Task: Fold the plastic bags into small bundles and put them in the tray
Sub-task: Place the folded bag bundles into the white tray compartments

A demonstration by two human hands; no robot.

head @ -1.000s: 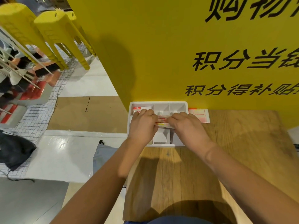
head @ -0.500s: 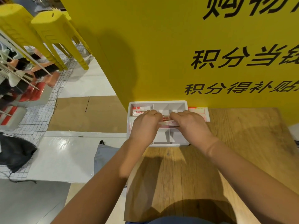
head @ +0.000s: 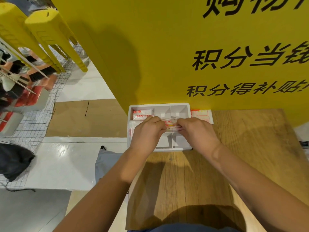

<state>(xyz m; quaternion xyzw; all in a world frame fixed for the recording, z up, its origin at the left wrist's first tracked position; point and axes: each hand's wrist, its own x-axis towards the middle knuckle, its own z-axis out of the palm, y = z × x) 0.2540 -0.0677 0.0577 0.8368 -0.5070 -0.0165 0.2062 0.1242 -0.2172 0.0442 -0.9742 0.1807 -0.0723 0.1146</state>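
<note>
A white divided tray (head: 159, 105) sits at the far left of the wooden table, against the yellow board. My left hand (head: 146, 133) and my right hand (head: 196, 132) are side by side over its middle, both pinching a small folded plastic bag (head: 170, 125) with red print between them. Another folded bag (head: 142, 113) lies in the tray's back left compartment. A flat bag (head: 203, 114) with red print lies on the table just right of the tray.
The yellow board (head: 167, 56) with black characters rises right behind the tray. The wooden table (head: 242, 156) stretches to the right and toward me. Left of the table are floor, cardboard, yellow stools (head: 50, 39) and a wire rack of goods.
Both hands stayed over the tray's middle and drew a little closer together on the folded bag. The view shifted slightly.
</note>
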